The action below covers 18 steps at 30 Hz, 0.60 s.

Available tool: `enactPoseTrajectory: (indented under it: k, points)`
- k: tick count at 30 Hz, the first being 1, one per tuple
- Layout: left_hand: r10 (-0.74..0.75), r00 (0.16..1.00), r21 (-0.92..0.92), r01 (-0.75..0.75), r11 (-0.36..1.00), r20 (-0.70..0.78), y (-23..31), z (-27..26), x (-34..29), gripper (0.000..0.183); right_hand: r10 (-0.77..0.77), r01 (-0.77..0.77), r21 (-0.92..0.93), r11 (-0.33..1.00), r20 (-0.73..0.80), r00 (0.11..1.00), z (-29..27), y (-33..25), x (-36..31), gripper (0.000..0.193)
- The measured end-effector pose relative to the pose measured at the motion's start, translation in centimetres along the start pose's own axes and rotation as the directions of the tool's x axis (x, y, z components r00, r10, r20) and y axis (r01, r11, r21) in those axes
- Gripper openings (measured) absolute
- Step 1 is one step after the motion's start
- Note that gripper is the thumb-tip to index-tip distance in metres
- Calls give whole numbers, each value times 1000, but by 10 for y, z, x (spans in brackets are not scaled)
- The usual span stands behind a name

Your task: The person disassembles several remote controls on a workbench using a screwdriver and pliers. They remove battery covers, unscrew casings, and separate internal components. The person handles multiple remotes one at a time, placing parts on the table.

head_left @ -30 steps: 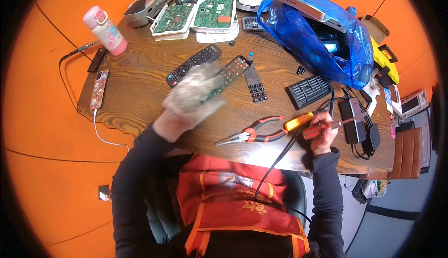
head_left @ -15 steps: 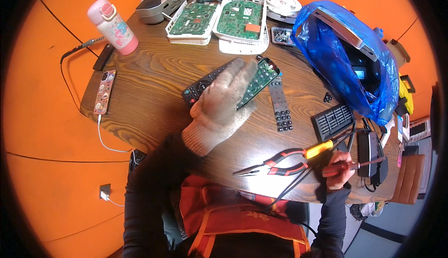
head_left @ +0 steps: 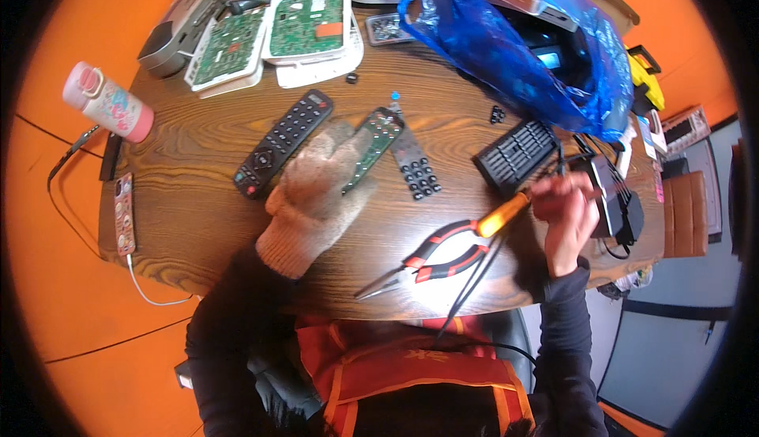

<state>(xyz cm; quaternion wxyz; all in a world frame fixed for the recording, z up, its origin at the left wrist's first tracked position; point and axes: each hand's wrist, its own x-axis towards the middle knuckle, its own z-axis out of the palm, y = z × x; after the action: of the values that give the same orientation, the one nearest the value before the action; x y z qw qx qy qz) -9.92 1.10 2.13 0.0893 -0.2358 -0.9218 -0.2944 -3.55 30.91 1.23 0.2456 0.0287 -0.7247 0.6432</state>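
The hands are well apart. The gloved left hand (head_left: 312, 177) has shifted clear of the black remote control (head_left: 278, 148), which it partly covered half a second ago; its thumb and fingers remain closed around the green circuit board (head_left: 375, 146), mid-tabletop (head_left: 213, 132). The bare right hand (head_left: 568, 214), near the right edge, has turned its back up; blur hides whether it keeps the red screwdriver.

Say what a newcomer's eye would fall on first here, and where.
Probably the shiny blue plastic bag, at upper right. Next might come the two white-cased green circuit boards at upper left, then the gloved left hand near the middle, holding a slim green board.
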Motion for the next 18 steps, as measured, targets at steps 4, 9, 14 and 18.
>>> enactPoseTrajectory:
  k: [4, 9, 14, 18]
  points:
    - [20, 997, 38, -17, 999, -79, -12, 8, 0, 54, -39, 88, -331, 940, 152, 988, 19, 1, 52, 13]
    - [5, 981, 135, 21, 991, -193, -35, 8, -1, 53, -49, 240, -714, 657, 277, 960, 38, 30, 97, 11]
    - [-133, 964, 185, 177, 967, -230, -52, -1, 0, 53, 62, 324, -800, 505, 408, 911, 62, 34, 101, 16]
    - [-153, 959, 173, 196, 965, -237, -54, -3, 0, 53, 102, 343, -687, 640, 519, 849, 99, 25, 88, 17]
